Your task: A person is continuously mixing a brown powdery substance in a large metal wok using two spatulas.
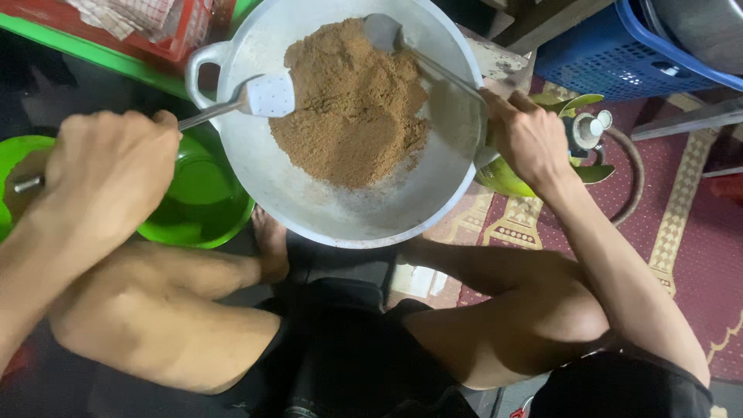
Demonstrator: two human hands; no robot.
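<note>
Both hands (108,174) (526,139) grip spatulas (267,97) (387,35) over wok (348,217) holding brown powder (352,108)

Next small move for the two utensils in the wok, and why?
Probably sweep the perforated spatula in the left hand rightward into the brown powder: its blade sits on bare wok beside the heap, while the right hand already has its ladle in the heap.

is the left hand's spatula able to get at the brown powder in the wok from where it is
Probably yes: the left hand holds the perforated spatula over the wok, right beside the brown powder, with nothing between.
</note>
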